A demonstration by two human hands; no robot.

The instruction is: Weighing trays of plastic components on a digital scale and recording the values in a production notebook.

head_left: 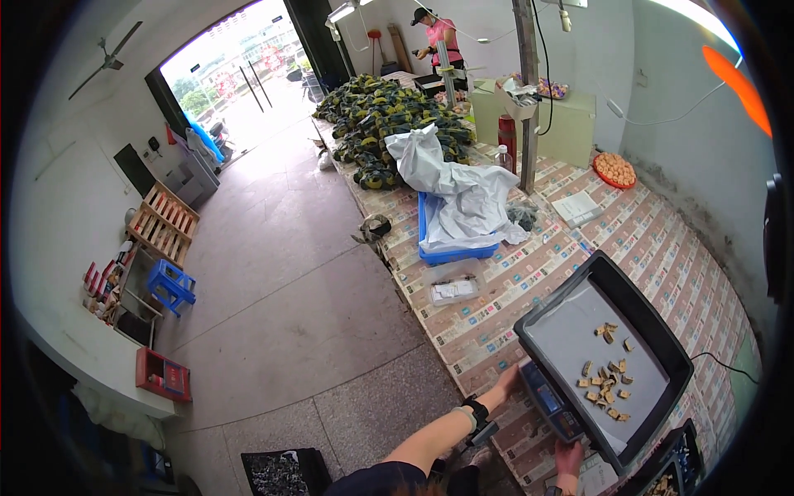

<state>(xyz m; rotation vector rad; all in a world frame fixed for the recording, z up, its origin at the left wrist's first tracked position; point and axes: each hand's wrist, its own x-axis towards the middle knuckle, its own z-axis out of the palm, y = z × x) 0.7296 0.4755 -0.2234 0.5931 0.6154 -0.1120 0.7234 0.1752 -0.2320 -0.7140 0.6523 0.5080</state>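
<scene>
A large black tray (672,354) with a white lining sits on a blue weighing scale (542,391) at the table's near right. Several small tan-and-brown pieces lie scattered over the lining; their kind is unclear. My left hand (510,379) is closed against the scale's left end, just under the tray's edge, with its fingertips partly hidden. At the scale's other end, my right hand (568,456) grips the near corner below the tray. A dark band circles my left wrist.
Past the tray stand a clear plastic box (454,283), a blue bin (463,255) under white sheeting (463,186) and a heap of camouflage-patterned bundles (372,120). A wooden post (527,99) rises from the table. Dark containers (674,463) sit nearby. Another person (442,41) stands far off.
</scene>
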